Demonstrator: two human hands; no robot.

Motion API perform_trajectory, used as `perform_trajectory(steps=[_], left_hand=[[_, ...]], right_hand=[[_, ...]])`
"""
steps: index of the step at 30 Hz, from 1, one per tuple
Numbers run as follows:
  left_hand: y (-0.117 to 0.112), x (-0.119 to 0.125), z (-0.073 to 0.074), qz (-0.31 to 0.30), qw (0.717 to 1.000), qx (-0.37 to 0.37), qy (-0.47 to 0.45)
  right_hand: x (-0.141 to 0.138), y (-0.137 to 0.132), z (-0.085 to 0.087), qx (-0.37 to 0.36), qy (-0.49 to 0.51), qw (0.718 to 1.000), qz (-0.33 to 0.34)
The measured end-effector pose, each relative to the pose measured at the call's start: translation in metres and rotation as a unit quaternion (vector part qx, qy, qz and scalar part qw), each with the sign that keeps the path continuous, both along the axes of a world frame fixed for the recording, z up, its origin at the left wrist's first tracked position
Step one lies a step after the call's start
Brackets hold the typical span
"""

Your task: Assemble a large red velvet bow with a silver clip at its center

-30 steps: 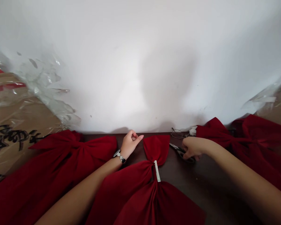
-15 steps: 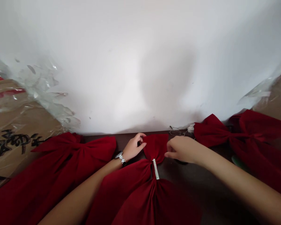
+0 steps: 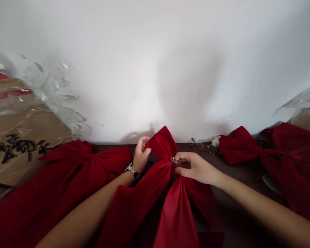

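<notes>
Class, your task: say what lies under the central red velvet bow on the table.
Under the central red velvet bow lies a dark tabletop, visible only beside the fabric; the part directly beneath is covered.

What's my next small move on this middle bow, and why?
Probably hold the bow's upper loop steady with your left hand while your right hand settles the metal clip. The right fingers are at the clip, and the loop stands tilted up off the table, so it could shift.
</notes>
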State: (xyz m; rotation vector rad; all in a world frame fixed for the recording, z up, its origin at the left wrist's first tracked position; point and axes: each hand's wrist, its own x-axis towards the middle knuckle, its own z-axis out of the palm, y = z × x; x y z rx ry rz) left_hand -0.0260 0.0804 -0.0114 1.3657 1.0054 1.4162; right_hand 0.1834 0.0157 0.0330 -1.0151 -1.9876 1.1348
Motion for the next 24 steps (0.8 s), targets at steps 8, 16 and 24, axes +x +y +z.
perform_trajectory(steps=[8,16,24], left_hand=[[-0.011,0.005,0.000,-0.038,0.998,0.038,0.041],[-0.004,0.005,-0.001,-0.008,0.998,0.004,0.057],[0.009,0.002,-0.010,0.027,0.998,-0.028,0.049]], right_hand=[[0.009,-0.006,0.021,0.055,-0.005,0.998,0.026],[0.005,-0.002,0.008,0.030,0.006,1.000,0.006],[0.005,0.004,-0.009,0.085,-0.170,0.981,-0.035]])
